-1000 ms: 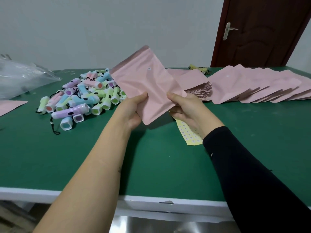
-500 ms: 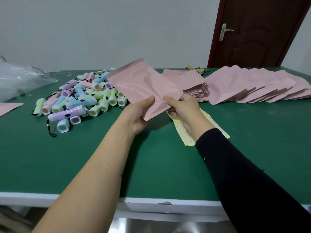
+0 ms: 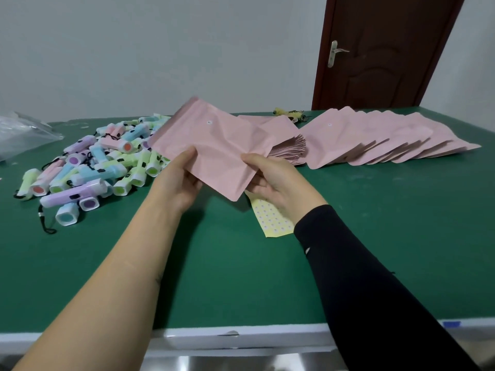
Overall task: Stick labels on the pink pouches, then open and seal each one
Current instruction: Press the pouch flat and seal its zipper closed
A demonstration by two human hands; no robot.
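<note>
Green matting covers the table, which fills the middle of the frame. At centre left lies a heap of pastel toy torches, some with black cords, and a clear plastic bag sits at the far left edge. Right of centre, a stack of pink pouches lies flat. Beyond it, a fanned row of pouches overlaps toward the right edge, and the frontmost one carries a small round label. A brown door stands at upper right. A yellow label sheet lies on the mat, its upper end hidden under the right hand.

The held pouch is lifted above the mat at centre frame and tilted. It blocks part of the torch heap and the stack, and a small round label sits near its upper edge. The left hand, on a bare forearm, pinches its lower left edge with the thumb on top. The right hand, in a black sleeve, grips the lower right edge, with the thumb above and the fingers curled beneath.
</note>
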